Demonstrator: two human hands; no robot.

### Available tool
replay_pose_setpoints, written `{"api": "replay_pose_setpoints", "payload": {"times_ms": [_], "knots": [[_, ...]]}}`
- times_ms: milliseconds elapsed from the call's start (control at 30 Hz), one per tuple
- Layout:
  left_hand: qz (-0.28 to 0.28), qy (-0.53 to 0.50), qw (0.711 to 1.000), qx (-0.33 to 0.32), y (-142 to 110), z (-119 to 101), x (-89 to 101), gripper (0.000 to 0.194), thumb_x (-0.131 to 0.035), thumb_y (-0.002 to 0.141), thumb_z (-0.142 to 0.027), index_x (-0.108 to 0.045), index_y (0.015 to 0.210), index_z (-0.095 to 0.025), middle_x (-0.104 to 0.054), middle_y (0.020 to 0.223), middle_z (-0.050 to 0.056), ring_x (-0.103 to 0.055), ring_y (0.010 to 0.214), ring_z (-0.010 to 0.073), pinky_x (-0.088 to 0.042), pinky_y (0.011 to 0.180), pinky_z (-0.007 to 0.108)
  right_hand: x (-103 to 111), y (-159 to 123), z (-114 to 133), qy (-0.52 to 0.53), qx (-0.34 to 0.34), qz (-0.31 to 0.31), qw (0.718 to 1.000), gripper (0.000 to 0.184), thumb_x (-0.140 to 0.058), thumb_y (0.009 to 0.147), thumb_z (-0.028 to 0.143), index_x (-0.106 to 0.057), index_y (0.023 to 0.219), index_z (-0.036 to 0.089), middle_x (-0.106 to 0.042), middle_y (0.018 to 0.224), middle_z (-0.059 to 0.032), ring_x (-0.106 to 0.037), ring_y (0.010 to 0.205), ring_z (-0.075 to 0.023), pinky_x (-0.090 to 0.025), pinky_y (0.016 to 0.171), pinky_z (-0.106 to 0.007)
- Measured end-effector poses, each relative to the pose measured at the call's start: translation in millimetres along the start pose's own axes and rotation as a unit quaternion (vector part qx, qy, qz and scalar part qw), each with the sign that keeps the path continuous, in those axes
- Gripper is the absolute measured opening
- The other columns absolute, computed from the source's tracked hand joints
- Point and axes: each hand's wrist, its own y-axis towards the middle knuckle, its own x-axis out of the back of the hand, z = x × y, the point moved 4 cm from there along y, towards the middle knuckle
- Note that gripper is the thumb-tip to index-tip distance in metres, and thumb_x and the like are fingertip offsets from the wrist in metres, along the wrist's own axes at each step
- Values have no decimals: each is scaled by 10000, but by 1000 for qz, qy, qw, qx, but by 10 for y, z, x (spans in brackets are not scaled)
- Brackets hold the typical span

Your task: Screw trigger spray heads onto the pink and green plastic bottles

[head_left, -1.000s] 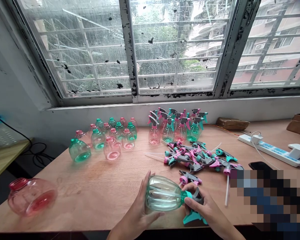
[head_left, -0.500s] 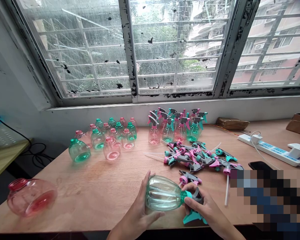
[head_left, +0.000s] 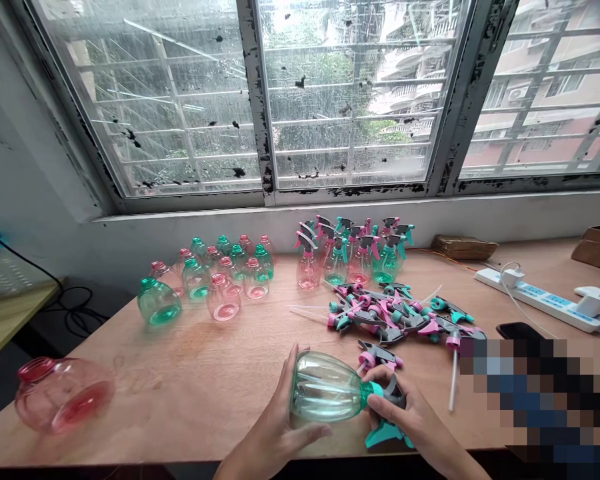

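A clear green spray bottle (head_left: pixel 326 388) lies sideways in the air above the table's front edge, its base toward the left. My left hand (head_left: pixel 285 420) is closed around the base end of the bottle. At the neck, my right hand (head_left: pixel 405 413) grips the teal collar of the spray head (head_left: pixel 387 433), which sits on the bottle's mouth with its trigger pointing down. Just behind the right hand lies a pink and grey spray head (head_left: pixel 380 357). Beyond it is a pile of loose pink, teal and grey spray heads (head_left: pixel 380 310), some with straws.
Open pink and green bottles (head_left: pixel 225 300) stand at the back left. Spray bottles (head_left: pixel 307 267) with heads fitted stand by the window wall. A large pink bottle (head_left: pixel 63 397) is at the near left. A power strip (head_left: pixel 545 300) and phone (head_left: pixel 520 331) lie at right.
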Motion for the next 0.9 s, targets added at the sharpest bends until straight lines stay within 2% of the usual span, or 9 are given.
{"api": "replay_pose_setpoints", "payload": {"times_ms": [267,467,633,900], "knots": [[-7,1,1000,-10,2,67,8,1126,-770,835,-407,68,1583,-328,-91,1683,103,-163,1529,359,-119,1256,520,-4,-4,7,3,-5,2,1000,346,-787,818,465,-629,977,201,-699,625,34,-628,575,-151,-484,557,-243],[-5,1,1000,-8,5,25,3,1113,-770,837,-406,53,1583,-330,-84,1683,99,-141,1535,346,-102,1258,523,12,-2,-31,9,-3,4,1000,348,-785,820,464,-624,988,205,-691,616,37,-623,568,-148,-479,546,-236],[-12,7,1000,-12,0,1,1,1097,-775,833,-390,25,1583,-344,-93,1680,90,-157,1530,345,-142,1254,508,16,-1,-38,-1,-1,5,1000,341,-774,829,464,-625,996,207,-700,623,28,-627,579,-162,-484,560,-252],[-13,3,999,-36,9,52,1,1053,-760,847,-320,3,1567,-409,-111,1667,77,-318,1466,347,-238,1225,511,6,-1,-5,-3,1,1,1000,342,-776,827,468,-636,969,191,-687,618,31,-625,578,-146,-478,564,-238]]}}
